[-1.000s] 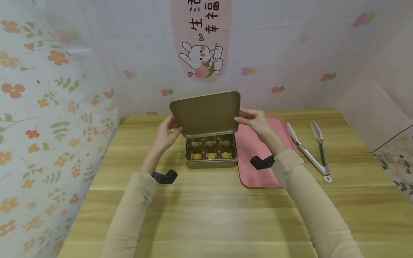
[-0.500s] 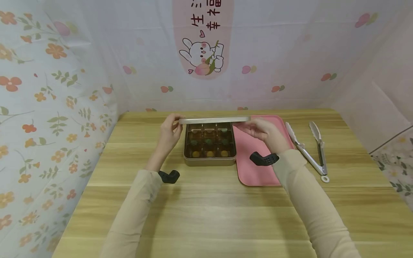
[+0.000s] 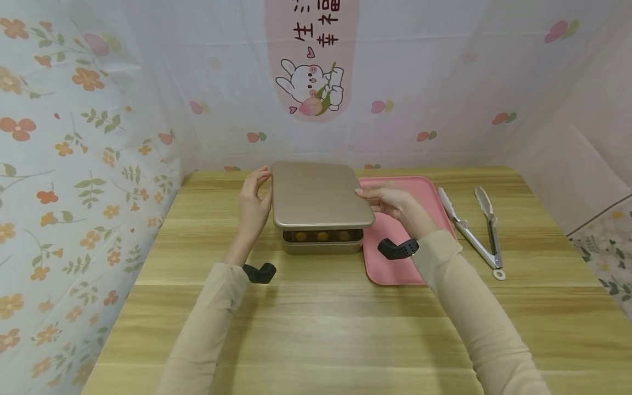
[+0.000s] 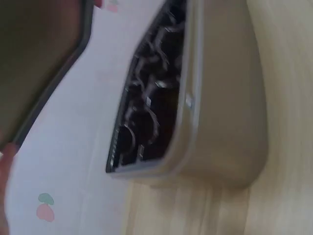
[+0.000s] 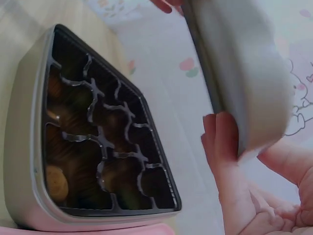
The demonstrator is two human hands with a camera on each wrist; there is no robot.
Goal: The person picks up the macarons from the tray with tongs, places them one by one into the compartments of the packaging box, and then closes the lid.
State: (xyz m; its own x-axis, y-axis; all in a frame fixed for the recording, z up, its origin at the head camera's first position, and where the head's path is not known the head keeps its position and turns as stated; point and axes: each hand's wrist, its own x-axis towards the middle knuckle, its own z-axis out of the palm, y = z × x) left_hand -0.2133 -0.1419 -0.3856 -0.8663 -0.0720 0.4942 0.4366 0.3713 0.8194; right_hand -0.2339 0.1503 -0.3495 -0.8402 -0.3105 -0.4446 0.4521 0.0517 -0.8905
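Observation:
A gold metal lid [image 3: 318, 195] hangs over a matching tin box [image 3: 323, 248], apart from its rim, as both wrist views show. My left hand [image 3: 254, 200] grips the lid's left edge. On the opposite side my right hand [image 3: 392, 204] pinches the lid between thumb and fingers. Inside the tin, a dark divided insert [image 5: 105, 132] forms several compartments. A round yellow piece [image 5: 57, 182] sits in one near corner; in the head view the lid hides most of the contents.
A pink tray [image 3: 395, 269] lies right of the tin, partly under my right forearm. Farther right are metal tongs [image 3: 476, 241], spread apart on the wooden table [image 3: 316, 329]. A printed cloth [image 3: 419, 66] hangs behind the table.
The lid has tipped from raised, with its inside facing me, through edge-on, to lying top up over the tin. Both hands have kept hold of it and turned with it.

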